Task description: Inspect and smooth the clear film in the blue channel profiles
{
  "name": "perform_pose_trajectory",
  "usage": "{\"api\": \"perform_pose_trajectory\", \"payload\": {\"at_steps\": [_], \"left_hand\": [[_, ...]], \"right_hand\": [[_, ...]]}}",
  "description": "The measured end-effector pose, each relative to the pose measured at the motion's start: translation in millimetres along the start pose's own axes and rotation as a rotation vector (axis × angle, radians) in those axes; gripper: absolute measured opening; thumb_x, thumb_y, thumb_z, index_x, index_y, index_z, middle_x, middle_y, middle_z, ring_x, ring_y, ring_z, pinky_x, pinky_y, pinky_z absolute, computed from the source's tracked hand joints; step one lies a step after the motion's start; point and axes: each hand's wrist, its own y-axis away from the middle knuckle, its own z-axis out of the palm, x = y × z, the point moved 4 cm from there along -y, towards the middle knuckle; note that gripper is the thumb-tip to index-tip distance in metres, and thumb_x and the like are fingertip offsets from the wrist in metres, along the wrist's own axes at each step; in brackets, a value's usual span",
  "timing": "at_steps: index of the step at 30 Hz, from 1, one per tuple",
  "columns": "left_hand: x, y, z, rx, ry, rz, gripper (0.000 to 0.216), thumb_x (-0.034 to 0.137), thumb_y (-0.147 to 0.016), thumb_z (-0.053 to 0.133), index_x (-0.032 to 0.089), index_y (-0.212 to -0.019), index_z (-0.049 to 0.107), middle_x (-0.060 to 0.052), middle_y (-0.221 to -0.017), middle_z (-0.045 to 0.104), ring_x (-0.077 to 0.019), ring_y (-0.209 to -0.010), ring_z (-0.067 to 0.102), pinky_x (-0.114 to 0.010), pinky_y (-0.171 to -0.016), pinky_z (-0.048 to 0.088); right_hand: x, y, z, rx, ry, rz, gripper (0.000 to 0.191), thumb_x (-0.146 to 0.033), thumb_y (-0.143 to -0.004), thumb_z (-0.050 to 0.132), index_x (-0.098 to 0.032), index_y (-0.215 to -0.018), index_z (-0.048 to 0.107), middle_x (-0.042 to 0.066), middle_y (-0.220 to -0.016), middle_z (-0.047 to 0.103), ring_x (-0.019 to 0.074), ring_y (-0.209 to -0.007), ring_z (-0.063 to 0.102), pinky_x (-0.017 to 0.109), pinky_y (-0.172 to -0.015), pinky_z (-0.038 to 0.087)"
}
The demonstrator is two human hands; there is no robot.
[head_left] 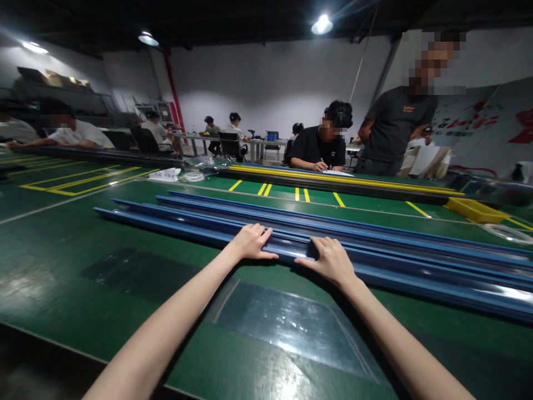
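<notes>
Long blue channel-shaped profiles [416, 285] lie side by side across the green table. My left hand [251, 243] grips the nearest profile, its fingers over the channel and its thumb along the near edge. A short way to the right, my right hand [334, 261] holds the same profile in a like manner, thumb pointing toward the left one. Between the two thumbs the profile's glossy inner face shows. Just in front of my hands a see-through plastic sheet [287, 319] lies flat on the table.
Beyond the profiles stand yellow and black strips [353, 180], with a yellow tray [477, 210] at the right. A plastic bag [208, 165] lies at the back left. Across the table one person [318, 144] writes; another [397, 122] stands at the right.
</notes>
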Motion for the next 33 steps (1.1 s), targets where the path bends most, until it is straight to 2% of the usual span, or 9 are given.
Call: {"api": "perform_pose_trajectory", "payload": {"at_steps": [6, 15, 26, 33], "left_hand": [[0, -2, 3, -0.084, 0.0, -0.02, 0.071, 0.068, -0.074, 0.027, 0.009, -0.104, 0.054, -0.012, -0.083, 0.06, -0.0229, -0.078, 0.056, -0.031, -0.067, 0.041], [5, 5, 6, 0.011, 0.068, -0.181, 0.067, 0.065, -0.074, 0.034, 0.011, -0.107, 0.054, -0.012, -0.093, 0.059, -0.0234, -0.087, 0.054, -0.033, -0.077, 0.04], [5, 7, 9, 0.028, 0.07, -0.224, 0.066, 0.066, -0.073, 0.035, 0.015, -0.111, 0.053, -0.011, -0.1, 0.058, -0.0238, -0.093, 0.053, -0.034, -0.084, 0.038], [3, 7, 12, 0.032, 0.049, -0.21, 0.066, 0.067, -0.073, 0.034, 0.015, -0.109, 0.054, -0.011, -0.098, 0.058, -0.0235, -0.089, 0.053, -0.033, -0.079, 0.04]], "right_hand": [[-1, -4, 2, -0.078, 0.034, -0.005, 0.061, -0.068, -0.072, 0.032, -0.015, -0.091, 0.057, 0.01, -0.085, 0.063, 0.0216, -0.081, 0.055, 0.029, -0.072, 0.036], [-5, -3, 4, -0.101, 0.101, 0.051, 0.061, -0.066, -0.076, 0.026, -0.015, -0.089, 0.056, 0.011, -0.084, 0.064, 0.0211, -0.08, 0.057, 0.028, -0.071, 0.036], [-7, 0, 0, -0.159, 0.078, 0.06, 0.059, -0.063, -0.077, 0.026, -0.015, -0.095, 0.054, 0.011, -0.092, 0.062, 0.0212, -0.086, 0.054, 0.029, -0.073, 0.035], [-6, 0, 0, -0.169, 0.082, 0.041, 0.055, -0.062, -0.078, 0.027, -0.016, -0.093, 0.053, 0.01, -0.091, 0.061, 0.021, -0.085, 0.054, 0.028, -0.072, 0.035]]}}
